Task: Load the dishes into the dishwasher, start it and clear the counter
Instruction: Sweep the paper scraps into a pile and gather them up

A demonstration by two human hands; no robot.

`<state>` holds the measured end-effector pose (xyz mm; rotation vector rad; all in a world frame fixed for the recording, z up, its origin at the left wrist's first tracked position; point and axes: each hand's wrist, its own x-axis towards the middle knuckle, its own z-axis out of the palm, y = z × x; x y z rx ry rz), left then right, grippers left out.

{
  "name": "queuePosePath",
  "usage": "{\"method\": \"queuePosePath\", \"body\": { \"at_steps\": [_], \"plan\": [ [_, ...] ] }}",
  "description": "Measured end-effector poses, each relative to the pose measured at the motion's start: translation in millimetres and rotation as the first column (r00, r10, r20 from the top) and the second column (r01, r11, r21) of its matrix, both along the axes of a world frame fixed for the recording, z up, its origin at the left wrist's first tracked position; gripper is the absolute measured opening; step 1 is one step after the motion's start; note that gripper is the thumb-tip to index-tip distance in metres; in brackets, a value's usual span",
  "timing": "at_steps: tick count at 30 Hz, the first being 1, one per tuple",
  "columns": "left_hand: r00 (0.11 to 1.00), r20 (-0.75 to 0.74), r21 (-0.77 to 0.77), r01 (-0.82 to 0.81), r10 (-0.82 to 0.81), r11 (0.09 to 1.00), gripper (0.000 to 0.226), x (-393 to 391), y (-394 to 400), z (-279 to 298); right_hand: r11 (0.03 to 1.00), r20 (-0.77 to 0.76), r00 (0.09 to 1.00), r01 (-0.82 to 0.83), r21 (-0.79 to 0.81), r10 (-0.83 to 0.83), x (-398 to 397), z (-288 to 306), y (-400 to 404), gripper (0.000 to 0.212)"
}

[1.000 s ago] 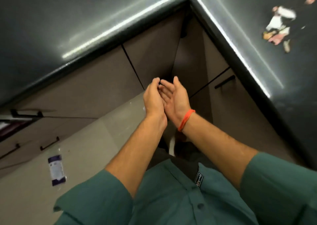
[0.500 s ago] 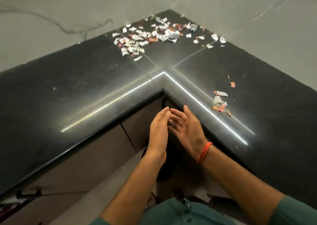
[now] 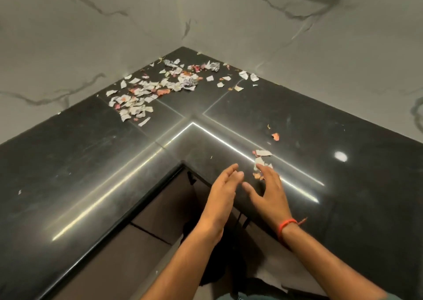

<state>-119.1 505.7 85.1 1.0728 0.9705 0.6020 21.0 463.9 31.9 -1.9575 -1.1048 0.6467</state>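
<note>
At counter's (image 3: pixel 91 162) inner corner, both hands have come up from below the edge: left hand (image 3: pixel 223 190) relaxed, empty; right hand (image 3: pixel 267 192) spread, empty, reaching the near scraps (image 3: pixel 261 162). Clearing starts now.

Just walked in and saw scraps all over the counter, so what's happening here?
A person is clearing torn paper off the black stone counter. Both hands are open and hold nothing: the left hand hovers at the counter's inner corner, and the right hand reaches a small cluster of white and orange paper scraps. A bigger pile of torn paper lies near the wall corner.
</note>
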Motion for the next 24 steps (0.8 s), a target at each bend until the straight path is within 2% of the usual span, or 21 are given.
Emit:
{"method": "queuePosePath", "body": {
  "at_steps": [4,9,15,20,24],
  "plan": [
    [0.992,-0.085,-0.005,0.093,-0.093,0.996,0.040,21,22,-8,0.996,0.275,0.960,-0.031,-0.085,0.053,43,-30,10,0.084],
    [0.985,-0.152,-0.024,0.085,-0.088,0.996,0.057,40,47,-15,0.963,0.474,0.856,-0.092,-0.255,0.207,75,-51,43,0.099],
    [0.976,-0.215,-0.077,0.028,-0.044,0.997,0.036,52,66,-28,0.947,0.532,0.797,-0.148,-0.285,0.285,91,-54,94,0.089],
    [0.968,-0.250,-0.107,-0.015,-0.012,0.994,0.054,58,70,-26,0.940,0.590,0.732,-0.239,-0.244,0.340,107,-59,135,0.074],
    [0.959,-0.282,-0.102,-0.025,-0.005,0.995,0.067,57,71,-22,0.932,0.553,0.751,-0.313,-0.184,0.361,114,-60,152,0.069]
  ]
}}
